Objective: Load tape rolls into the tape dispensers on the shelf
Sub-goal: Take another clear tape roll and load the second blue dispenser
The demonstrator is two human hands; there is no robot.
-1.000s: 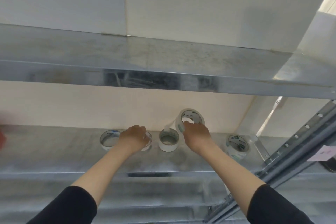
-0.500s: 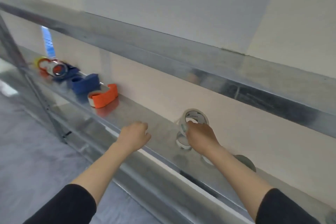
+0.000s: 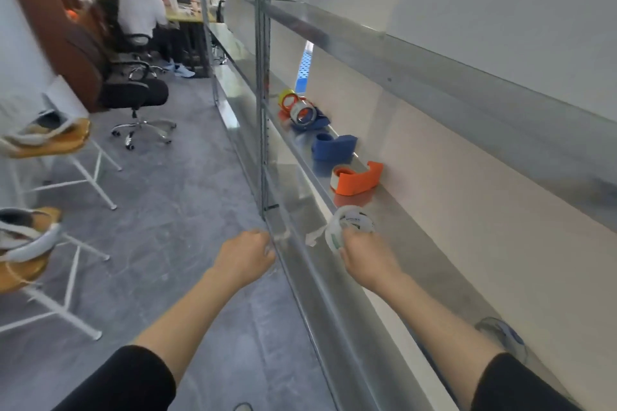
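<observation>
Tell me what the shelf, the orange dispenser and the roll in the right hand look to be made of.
The shelf: bare sheet metal, probably galvanised steel; it is grey and glossy and mirrors the dispenser's orange.
The orange dispenser: likely moulded plastic, with even colour and a dull sheen.
The tape roll, held by the right hand: whitish translucent film, seemingly plastic, with a loose tail.

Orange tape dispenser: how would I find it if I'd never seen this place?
Look along the long metal shelf against the pale wall. Just past the right hand, which holds a white tape roll, sits the orange tape dispenser. It is the nearest dispenser to that hand and bright orange all over, while its neighbour beyond, the blue tape dispenser, is blue.
</observation>
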